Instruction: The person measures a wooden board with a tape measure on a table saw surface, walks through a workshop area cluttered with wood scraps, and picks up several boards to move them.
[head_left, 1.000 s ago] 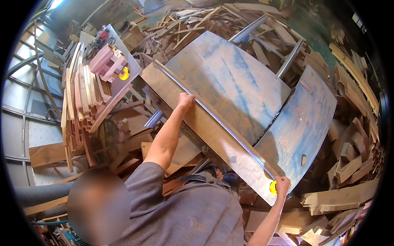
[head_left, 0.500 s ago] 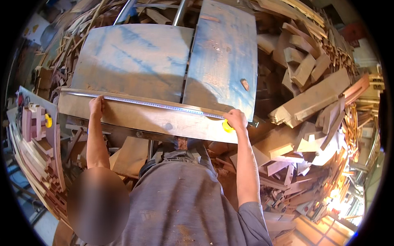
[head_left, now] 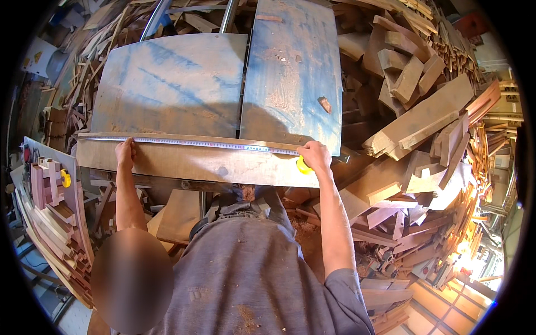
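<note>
A long pale wooden board (head_left: 184,162) lies across the near edge of a blue-grey metal machine table. The metal blade of a tape measure (head_left: 223,146) is drawn out along the board's far edge. Near the board's left end, my left hand (head_left: 126,154) has its fingers closed on the blade at that edge. My right hand (head_left: 316,154) grips the tape by its yellow case (head_left: 303,164) at the right end. The fingers under the right hand are partly hidden.
The metal table's left panel (head_left: 173,78) and right panel (head_left: 296,67) carry sawdust and a small wood chip (head_left: 324,104). Timber offcuts (head_left: 416,72) are heaped to the right. Stacked wood strips and a second yellow tape measure (head_left: 66,178) are at the left.
The whole view has turned slightly, so the table and board sit a little differently in the picture. Both hands keep their hold, and the blade still runs along the board.
</note>
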Motion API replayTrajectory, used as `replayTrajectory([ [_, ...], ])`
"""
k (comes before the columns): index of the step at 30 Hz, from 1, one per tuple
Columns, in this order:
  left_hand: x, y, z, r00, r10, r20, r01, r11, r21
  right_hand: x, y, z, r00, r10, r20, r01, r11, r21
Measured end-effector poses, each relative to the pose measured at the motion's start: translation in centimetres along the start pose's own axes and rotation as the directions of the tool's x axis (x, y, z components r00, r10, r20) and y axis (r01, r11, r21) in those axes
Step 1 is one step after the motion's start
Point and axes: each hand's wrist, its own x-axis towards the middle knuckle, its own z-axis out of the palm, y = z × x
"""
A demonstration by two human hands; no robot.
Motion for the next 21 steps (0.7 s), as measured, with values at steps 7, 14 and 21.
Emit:
replayTrajectory([
  [7, 0.0, -0.1, -0.1, 1.000, -0.003, 0.020, 0.003, 1.000, -0.005, 0.7, 0.1, 0.3, 0.998, -0.047, -0.031, 0.045, 0.998, -0.044],
  [14, -0.2, -0.1, 0.2, 1.000, 0.005, -0.012, -0.005, 0.999, -0.043, 2.0, 0.0, 0.3, 0.996, -0.021, 0.082, 0.032, 0.991, -0.129],
  [21, -0.4, -0.1, -0.1, 1.000, -0.004, 0.008, 0.004, 0.998, -0.068, 1.7, -0.2, 0.2, 0.997, 0.002, 0.075, 0.004, 0.996, -0.087],
])
